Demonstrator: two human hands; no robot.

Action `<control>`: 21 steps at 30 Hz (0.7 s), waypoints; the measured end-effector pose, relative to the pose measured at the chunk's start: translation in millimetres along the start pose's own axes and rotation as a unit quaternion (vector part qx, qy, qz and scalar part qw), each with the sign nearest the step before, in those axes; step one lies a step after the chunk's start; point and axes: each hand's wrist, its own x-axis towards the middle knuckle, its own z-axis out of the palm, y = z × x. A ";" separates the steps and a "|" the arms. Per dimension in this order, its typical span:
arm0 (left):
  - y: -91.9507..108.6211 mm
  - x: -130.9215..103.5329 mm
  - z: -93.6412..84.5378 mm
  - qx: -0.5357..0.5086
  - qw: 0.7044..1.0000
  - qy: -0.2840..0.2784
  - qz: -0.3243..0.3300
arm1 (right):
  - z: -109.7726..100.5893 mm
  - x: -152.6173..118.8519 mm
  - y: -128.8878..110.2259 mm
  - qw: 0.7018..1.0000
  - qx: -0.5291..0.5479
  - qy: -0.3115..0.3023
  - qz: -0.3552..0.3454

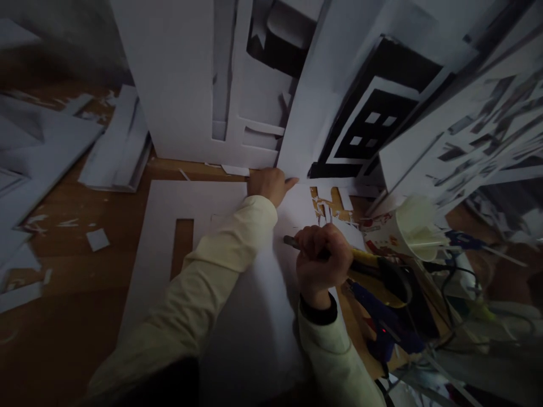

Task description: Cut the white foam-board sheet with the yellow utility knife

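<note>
A large flat white board (pixel 237 339) with a rectangular cut-out lies on the wooden table under both forearms. My left hand (pixel 269 185) is closed at the far edge of this board, its thumb stretched to the right and its fingers mostly hidden. Just beyond it stands a model of upright white panels (pixel 178 73) with window-like openings. My right hand (pixel 323 257) is wrapped round a utility knife (pixel 291 242), whose grey front end points left over the board. Most of its handle is hidden in the fist.
On the right are a paper cup (pixel 394 232) holding sticks, a blue glue gun (pixel 382 322) with cables, and a yellow-and-black object (pixel 377 277). White offcuts (pixel 98 239) and stacked strips (pixel 114 141) lie left. A black cut-out panel (pixel 382 102) leans behind.
</note>
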 end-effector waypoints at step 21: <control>-2.6 1.7 4.7 -0.010 1.000 0.013 0.001 | -8.6 -1.3 -1.7 0.999 0.017 -0.034 0.003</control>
